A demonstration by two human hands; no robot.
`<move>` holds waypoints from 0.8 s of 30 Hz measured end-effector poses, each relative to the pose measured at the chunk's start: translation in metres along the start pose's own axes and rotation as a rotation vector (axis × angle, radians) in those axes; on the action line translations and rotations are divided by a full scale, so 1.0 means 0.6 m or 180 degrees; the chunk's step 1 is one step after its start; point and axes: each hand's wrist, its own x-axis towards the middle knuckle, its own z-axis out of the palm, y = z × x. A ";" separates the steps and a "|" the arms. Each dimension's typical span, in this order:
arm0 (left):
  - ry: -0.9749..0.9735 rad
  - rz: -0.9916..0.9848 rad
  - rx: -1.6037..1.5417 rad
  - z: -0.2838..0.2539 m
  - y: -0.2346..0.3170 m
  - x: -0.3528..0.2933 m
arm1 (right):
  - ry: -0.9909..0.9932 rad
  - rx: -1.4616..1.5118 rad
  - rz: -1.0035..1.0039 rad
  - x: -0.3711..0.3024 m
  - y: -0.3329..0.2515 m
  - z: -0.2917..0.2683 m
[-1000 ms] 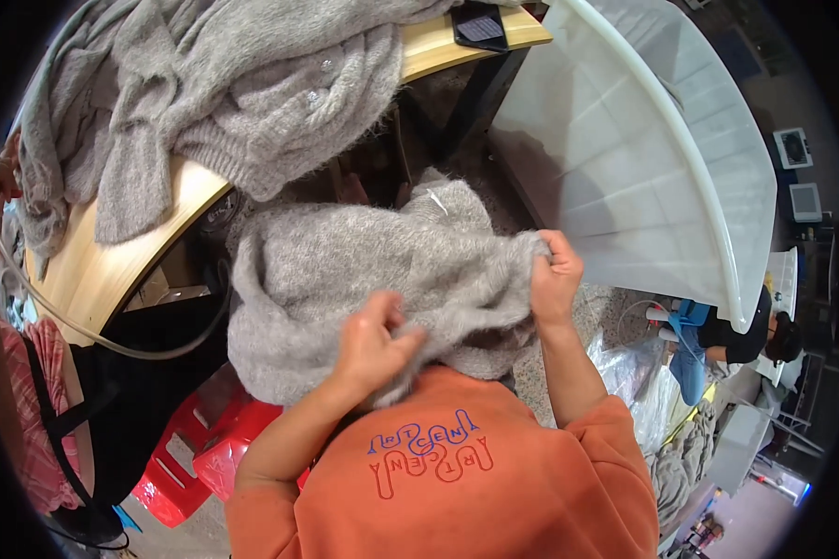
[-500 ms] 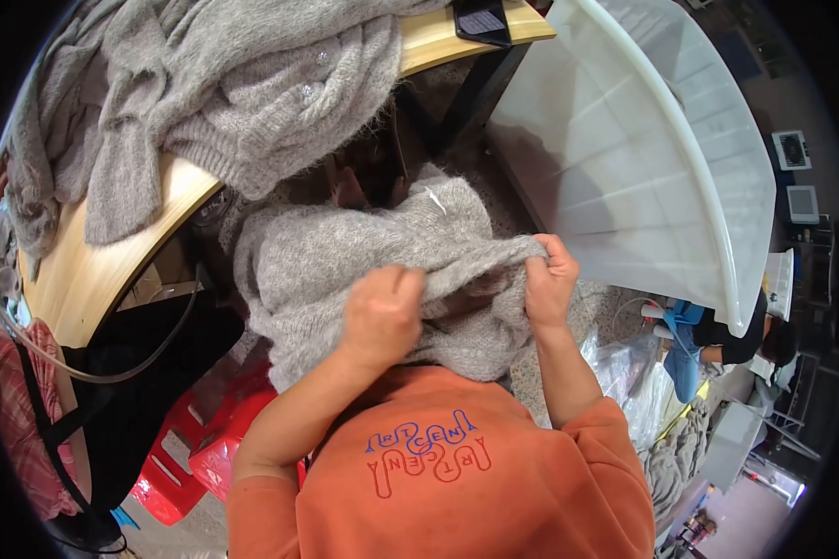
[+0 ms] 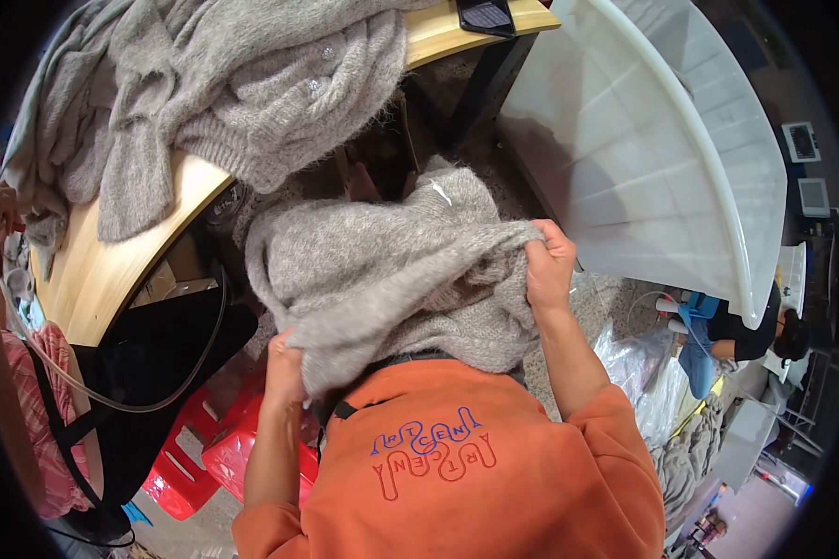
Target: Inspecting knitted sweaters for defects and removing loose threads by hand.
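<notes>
Grey fuzzy knit garment, rumpled, stretched taut

2 hands, the left hand and the right hand, grip 1 gray knit garment. 1 wooden table carries 1 phone near its right corner; the heaped knits overhanging its near edge cannot be counted. Around: 1 white bin, 1 hose, 2 white-framed boxes, 1 person in pink plaid, 1 person in a black top.
</notes>
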 end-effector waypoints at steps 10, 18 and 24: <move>-0.4181 -0.0090 -0.0590 0.238 0.121 -0.125 | 0.0039 -0.0135 -0.0085 -0.015 -0.006 -0.030; 0.0138 0.0232 0.0516 0.024 0.035 -0.021 | -0.0057 -0.0162 -0.0137 -0.019 0.011 -0.035; 0.0865 0.2807 0.4126 0.009 0.081 -0.041 | -0.0361 -0.0363 -0.0137 -0.024 -0.012 -0.002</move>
